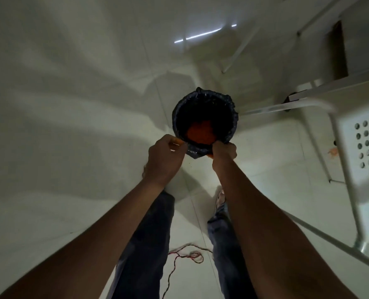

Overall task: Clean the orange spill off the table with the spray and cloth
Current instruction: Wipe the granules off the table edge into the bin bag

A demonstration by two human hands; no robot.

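L hand [165,157]: fingers curled, pinching a thin orange-edged item against the near rim of the bin liner; what the item is can't be told. R hand [224,151]: fingers curled tight over the liner's near rim, an orange bit showing just under the knuckles. Both forearms reach fwd and down from the bottom corners. Bin [204,119]: round, lined w/ a dark plastic bag, standing on the pale tiled floor [71,104]; inside lies an orange mass [200,131] at the near side. Below: legs in jeans, one foot near the R wrist; thin red-and-dark cord [185,253] on the floor between the legs. Right: white perforated chair seat [367,152] on metal legs, w/ a small orange smear [332,152] at its edge. Spray and cloth can't be identified.
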